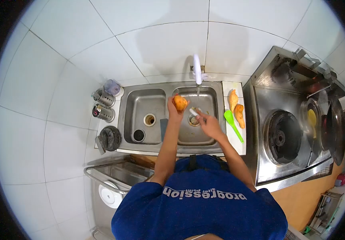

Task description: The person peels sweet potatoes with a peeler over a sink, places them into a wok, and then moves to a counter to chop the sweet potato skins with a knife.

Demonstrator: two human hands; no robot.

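Note:
An orange root vegetable, seemingly a sweet potato, is gripped in my left hand above the right sink basin. My right hand is closed around a small white tool that looks like a peeler. Its tip points toward the vegetable, a short gap apart. Scraps lie around the drain beneath it. From the white faucet a thin stream of water falls behind my hands. Two orange pieces of the same kind, a yellower one and a darker one, rest on the right ledge.
A bright green spoon lies on that ledge. The left basin has a drain and a round black part. Metal utensil holders and a dark bowl-like object stand left. The stove burner and pans are right.

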